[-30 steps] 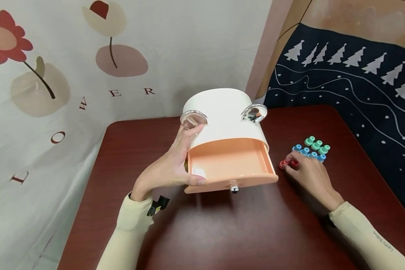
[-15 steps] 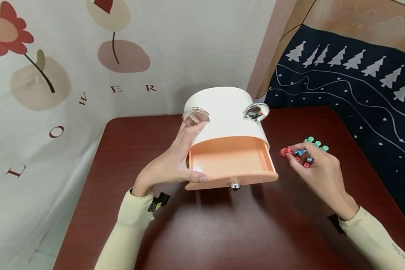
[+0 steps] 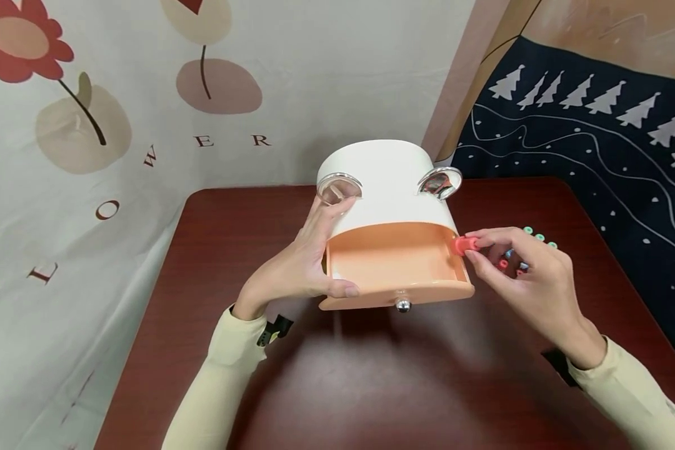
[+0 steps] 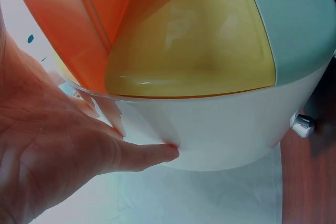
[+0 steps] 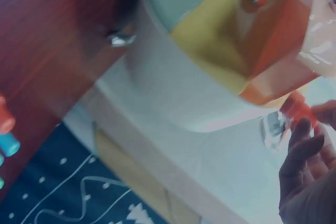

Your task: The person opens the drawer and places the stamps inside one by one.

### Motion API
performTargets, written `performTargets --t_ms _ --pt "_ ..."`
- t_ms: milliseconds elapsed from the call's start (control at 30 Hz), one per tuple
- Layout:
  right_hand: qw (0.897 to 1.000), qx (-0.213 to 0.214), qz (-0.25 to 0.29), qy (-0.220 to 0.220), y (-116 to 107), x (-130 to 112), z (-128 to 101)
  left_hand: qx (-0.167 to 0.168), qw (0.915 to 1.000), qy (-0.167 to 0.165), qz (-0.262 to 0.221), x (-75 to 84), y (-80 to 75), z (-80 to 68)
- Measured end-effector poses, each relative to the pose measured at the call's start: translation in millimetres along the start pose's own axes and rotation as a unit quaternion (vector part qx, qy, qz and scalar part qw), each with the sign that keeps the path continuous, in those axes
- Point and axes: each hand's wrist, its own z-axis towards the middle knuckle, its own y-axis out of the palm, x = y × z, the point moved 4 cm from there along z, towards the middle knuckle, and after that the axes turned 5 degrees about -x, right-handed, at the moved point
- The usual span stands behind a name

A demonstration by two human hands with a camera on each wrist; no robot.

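1 red piece pinched beside open drawer

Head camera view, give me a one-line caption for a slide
Left hand steadies a white organizer with its orange drawer open while the right hand pinches a red peg at the drawer's edge.

Left hand steadying organizer, right hand pinching red cap
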Motion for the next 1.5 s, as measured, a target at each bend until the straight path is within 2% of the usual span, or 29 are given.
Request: performTargets --t_ms 133,300,433,633,900,1067,1300,1400,1500 --pt "0.998 -0.045 0.031 -0.038 12 -12 17 0.004 1.0000 0.000 -0.002 -0.9 -1.0 0.6" --pt "0.991 -0.117 0.044 -0.041 25 -21 37 0.010 0.9999 0.003 -0.006 -1.5 -0.5 1.4" --pt "0.983 -0.174 0.050 -0.030 33 -24 53 0.010 0.9999 -0.003 0.002 -0.3 0.0 1.2" --pt "0.969 -0.237 0.056 -0.040 50 -30 71 0.009 0.9999 -0.014 0.001 0.4 0.1 0.3" --pt "0.948 -0.307 0.064 -0.052 69 -39 85 0.010 0.9999 -0.002 -0.003 0.1 -0.3 0.9" --pt "0.938 -0.338 0.051 -0.064 77 -44 91 0.012 0.9999 0.000 0.002 1.5 -1.8 -0.2" --pt "0.930 -0.356 0.032 -0.091 79 -49 95 0.008 0.9999 -0.005 0.005 1.3 -0.8 0.9" --pt "0.928 -0.361 0.030 -0.091 79 -49 96 0.005 0.9999 -0.010 0.003 1.5 -1.2 0.2" --pt "0.927 -0.363 0.051 -0.073 75 -48 95 0.003 0.9999 -0.016 0.000 1.7 -1.9 -0.1"
